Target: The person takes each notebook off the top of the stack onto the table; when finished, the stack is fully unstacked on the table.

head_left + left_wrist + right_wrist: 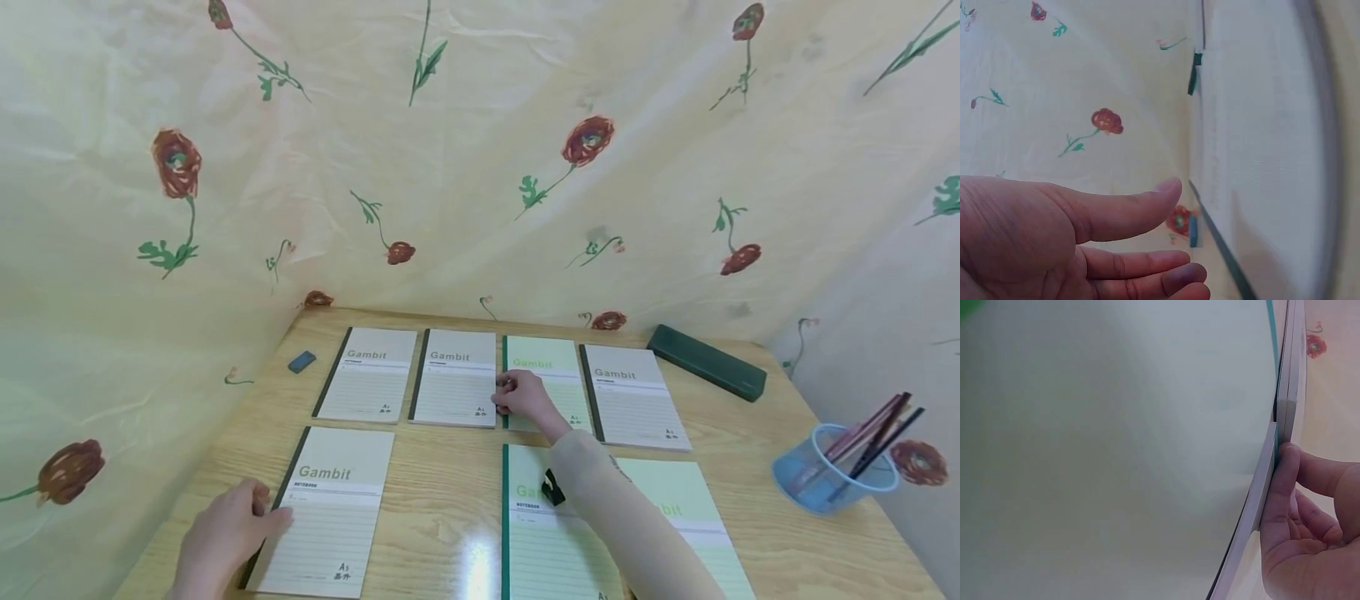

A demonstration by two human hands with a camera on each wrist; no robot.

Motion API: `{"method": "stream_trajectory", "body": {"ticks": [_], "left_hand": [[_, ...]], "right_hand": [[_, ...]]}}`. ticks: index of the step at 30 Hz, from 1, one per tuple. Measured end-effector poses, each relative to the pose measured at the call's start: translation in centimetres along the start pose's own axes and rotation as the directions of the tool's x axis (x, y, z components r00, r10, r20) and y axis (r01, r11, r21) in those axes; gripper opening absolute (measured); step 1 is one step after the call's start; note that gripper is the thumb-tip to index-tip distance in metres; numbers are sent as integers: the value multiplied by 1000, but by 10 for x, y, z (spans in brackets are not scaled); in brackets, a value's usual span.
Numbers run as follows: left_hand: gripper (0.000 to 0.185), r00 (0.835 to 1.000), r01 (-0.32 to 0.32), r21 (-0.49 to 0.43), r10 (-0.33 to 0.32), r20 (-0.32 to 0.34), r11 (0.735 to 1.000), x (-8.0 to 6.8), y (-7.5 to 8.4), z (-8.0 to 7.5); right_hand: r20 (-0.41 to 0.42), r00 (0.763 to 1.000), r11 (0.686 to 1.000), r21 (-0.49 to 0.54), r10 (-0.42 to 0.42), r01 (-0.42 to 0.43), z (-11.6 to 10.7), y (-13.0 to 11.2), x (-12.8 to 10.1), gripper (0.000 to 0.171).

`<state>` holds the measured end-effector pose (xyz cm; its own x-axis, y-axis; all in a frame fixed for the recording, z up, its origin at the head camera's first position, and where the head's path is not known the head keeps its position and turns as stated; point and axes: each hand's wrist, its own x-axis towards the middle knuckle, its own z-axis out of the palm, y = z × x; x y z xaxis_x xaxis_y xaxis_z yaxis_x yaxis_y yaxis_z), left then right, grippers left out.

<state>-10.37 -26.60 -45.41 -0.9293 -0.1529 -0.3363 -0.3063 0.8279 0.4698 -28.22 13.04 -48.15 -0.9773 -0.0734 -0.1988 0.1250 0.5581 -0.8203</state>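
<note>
My left hand point(228, 533) is beside the spine of a white Gambit notebook point(326, 517) at the front left. In the left wrist view, its thumb and fingers point(1129, 215) stretch forward with nothing between them. My right hand point(522, 394) reaches to the back row, its fingertips at the left edge of a light-green notebook point(547, 371), right by the neighbouring white notebook point(453, 383). From the right wrist, the thumb and index finger point(1282, 500) meet beside the notebook edges, the other fingers bent. The sleeved forearm covers part of two larger green notebooks point(540, 533).
More white notebooks lie at the back left point(367, 379) and back right point(637, 400). A blue eraser point(302, 361) lies at the far left. On the right are a dark green case point(705, 362) and a blue mesh cup point(806, 475) of pencils. Flowered cloth hangs behind the table.
</note>
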Motion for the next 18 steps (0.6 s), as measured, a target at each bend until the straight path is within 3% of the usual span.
{"method": "stream_trajectory", "body": {"ticks": [7,13,18], "left_hand": [[58,978,-178,51,183,-102,983,9,29,-6],[50,959,-255,51,259,-112,966,25,71,3],[42,941,-323,17,323,-102,946,47,107,15]], "right_hand": [[4,1000,1000,10,1,-1,2,2,-1,37],[7,1000,1000,21,-1,1,2,1,-1,35],[0,1000,1000,-1,3,-3,0,0,0,34]]}}
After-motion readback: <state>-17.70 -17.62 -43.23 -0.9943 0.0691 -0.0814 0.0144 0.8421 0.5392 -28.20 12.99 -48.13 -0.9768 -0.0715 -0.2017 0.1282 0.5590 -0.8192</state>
